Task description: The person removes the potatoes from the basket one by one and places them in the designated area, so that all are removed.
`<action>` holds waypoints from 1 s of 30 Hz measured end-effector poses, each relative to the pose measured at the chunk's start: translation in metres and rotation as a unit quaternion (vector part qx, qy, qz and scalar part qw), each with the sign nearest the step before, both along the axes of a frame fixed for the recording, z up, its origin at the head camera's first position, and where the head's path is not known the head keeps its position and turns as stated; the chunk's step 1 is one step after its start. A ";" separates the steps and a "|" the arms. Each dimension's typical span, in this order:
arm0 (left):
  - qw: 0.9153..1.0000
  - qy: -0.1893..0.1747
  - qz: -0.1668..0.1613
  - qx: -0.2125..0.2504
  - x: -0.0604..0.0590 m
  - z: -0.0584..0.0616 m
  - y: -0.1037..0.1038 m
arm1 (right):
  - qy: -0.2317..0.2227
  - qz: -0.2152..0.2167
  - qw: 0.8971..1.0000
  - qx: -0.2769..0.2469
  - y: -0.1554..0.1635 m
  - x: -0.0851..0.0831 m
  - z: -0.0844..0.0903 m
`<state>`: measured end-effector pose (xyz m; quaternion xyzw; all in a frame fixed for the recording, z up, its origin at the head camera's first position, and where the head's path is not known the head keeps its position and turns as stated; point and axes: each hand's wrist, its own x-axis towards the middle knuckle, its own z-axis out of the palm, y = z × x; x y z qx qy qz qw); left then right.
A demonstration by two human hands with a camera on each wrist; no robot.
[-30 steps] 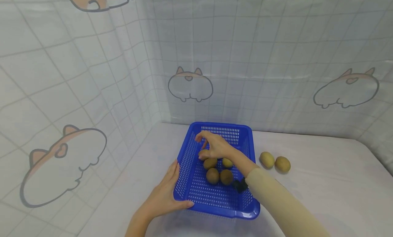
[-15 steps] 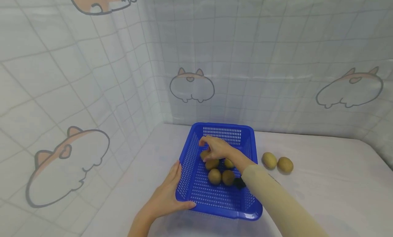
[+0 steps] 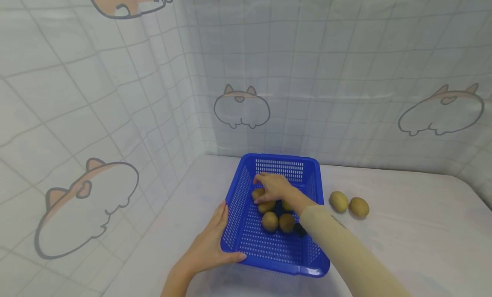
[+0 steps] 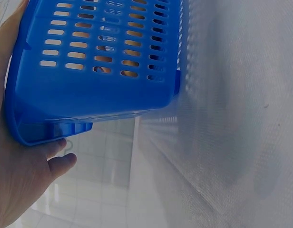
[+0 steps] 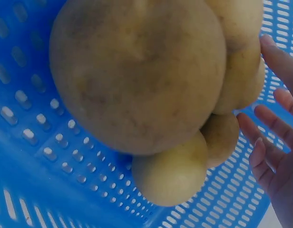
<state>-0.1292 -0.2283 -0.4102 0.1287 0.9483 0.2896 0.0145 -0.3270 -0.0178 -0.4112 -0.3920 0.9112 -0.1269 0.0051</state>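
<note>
A blue perforated plastic basket stands on the table with several brown and yellowish potatoes inside. My left hand braces its near left corner, straight fingers along the left side and thumb on the front rim. In the left wrist view, fingertips show just past the rim. My right hand is down inside the basket, loosely curved, with thumb and fingers either side of a potato near the left wall. In the right wrist view, the spread fingers lie right at the potatoes' edges; a large potato fills the foreground.
Two more potatoes lie on the white table to the right of the basket. A dark object shows in the basket beside the right sleeve. A white grid-patterned curtain surrounds the table.
My right hand has lowered slightly toward the potato near the left wall, its thumb and fingers coming closer together. My left hand keeps its place on the basket corner. The view has shifted slightly.
</note>
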 end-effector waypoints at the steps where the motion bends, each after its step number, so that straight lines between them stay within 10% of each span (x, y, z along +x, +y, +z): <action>1: 1.000 0.000 0.000 0.000 0.000 0.000 0.000 | 0.001 -0.002 1.000 0.002 -0.001 0.000 -0.001; 16: 1.000 0.001 -0.003 -0.001 0.001 0.000 0.000 | -0.039 0.037 0.998 -0.011 -0.013 0.004 -0.007; 30: 1.000 -0.004 0.003 -0.001 0.001 0.001 0.001 | -0.116 -0.058 0.992 0.009 -0.027 0.012 -0.012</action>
